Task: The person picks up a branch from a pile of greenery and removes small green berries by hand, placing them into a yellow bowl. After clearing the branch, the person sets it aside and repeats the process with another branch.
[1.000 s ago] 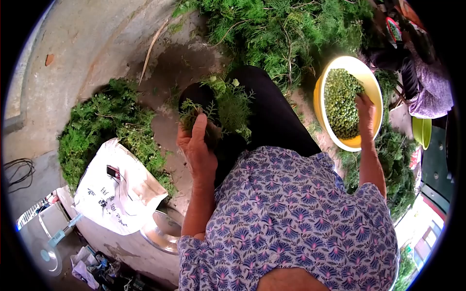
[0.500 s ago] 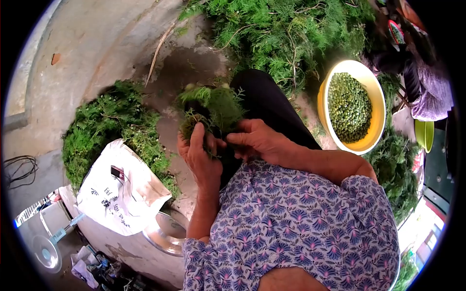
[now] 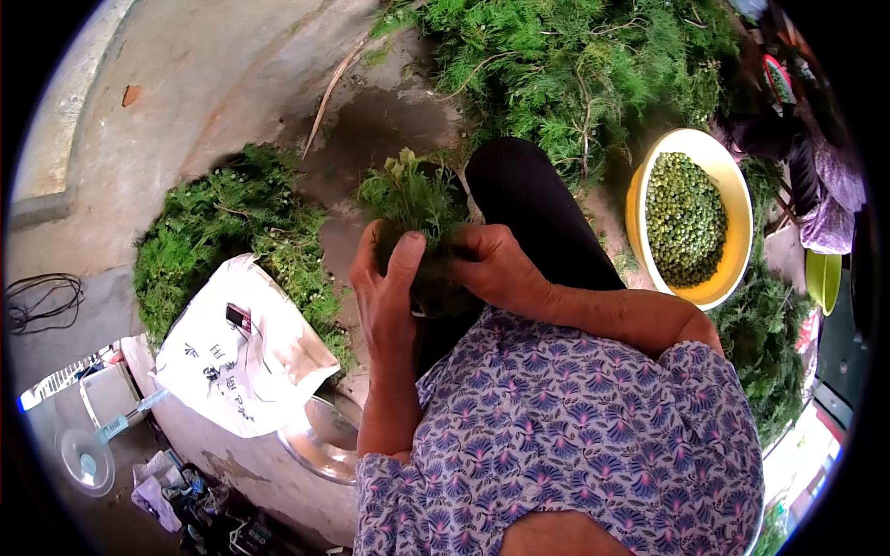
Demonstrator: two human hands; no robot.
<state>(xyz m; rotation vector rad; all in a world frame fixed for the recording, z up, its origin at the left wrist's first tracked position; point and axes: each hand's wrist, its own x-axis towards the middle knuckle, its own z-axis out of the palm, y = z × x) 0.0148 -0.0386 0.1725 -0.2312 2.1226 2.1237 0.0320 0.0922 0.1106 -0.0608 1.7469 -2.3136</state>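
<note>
Before my lap, a feathery green evergreen sprig point(image 3: 411, 196) is held up between both hands. My left hand point(image 3: 385, 287) is closed round its lower part, thumb pointing up. From the other side my right hand point(image 3: 505, 271) is closed against the sprig's base, its fingertips partly hidden by foliage and shadow. Whether the right fingers also pinch something small, I cannot make out. To the right stands a yellow basin point(image 3: 738, 208) with many small round green cones or berries point(image 3: 684, 218) in it.
A large heap of evergreen branches point(image 3: 575, 65) lies ahead, a smaller heap point(image 3: 218, 222) to the left. A white sack point(image 3: 246, 361) with a small dark device point(image 3: 238, 317) lies beside a metal basin point(image 3: 320, 445). Another person's patterned sleeve point(image 3: 828, 218) shows at far right.
The view has shifted, so most things sit farther right. The sprig now stands more upright, and my left hand has turned with its thumb nearer the stem.
</note>
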